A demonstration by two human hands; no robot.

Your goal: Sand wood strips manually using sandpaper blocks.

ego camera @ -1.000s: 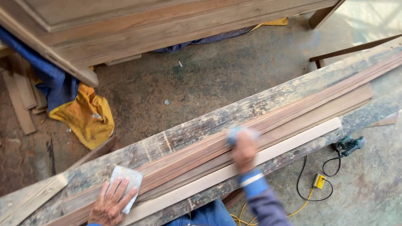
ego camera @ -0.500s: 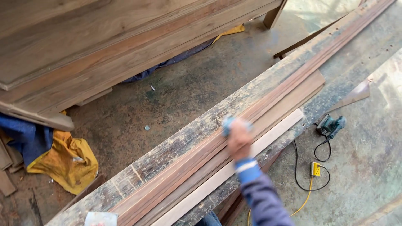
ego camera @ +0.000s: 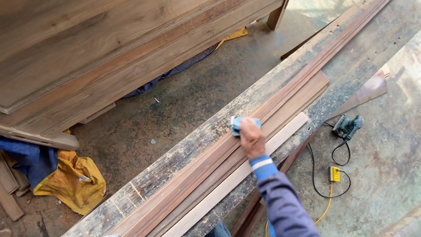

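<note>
Right hand (ego camera: pixel 251 138) centre frame, curled on blue pad (ego camera: pixel 240 123), pressing it onto strips (ego camera: pixel 210 164) | left hand out of view | strips long, thin, likely light, whippy: lift mid-length | lying diagonally on counter (ego camera: pixel 175 162)

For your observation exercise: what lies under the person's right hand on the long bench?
Under the right hand a blue pad shows, pressed on long dark wood strips lying on the worn bench. The pad's underside is hidden.

Woodworking shop (planks (ego camera: pixel 245 145), sander (ego camera: pixel 347 126))
</note>
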